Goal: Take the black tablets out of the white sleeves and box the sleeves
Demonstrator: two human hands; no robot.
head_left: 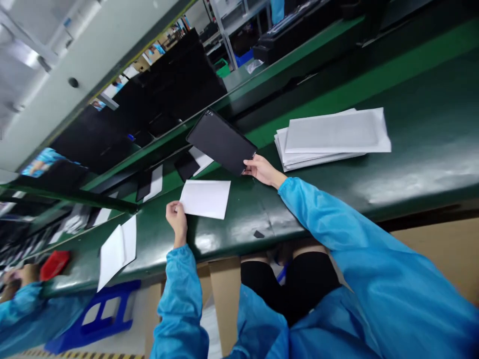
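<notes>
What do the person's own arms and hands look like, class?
The left sleeve and right sleeve are long, loose, bright blue, of smooth, slightly shiny, creased fabric. The left hand and right hand are bare: no gloves, and no watch or ring shows.

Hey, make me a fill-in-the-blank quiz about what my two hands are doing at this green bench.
1. The right hand holds a ____ tablet by one corner.
2. The left hand grips the corner of a single ____ sheet.
3. The stack of sheets lies nearer the ____ hand.
Missing words: black, white, right.
</notes>
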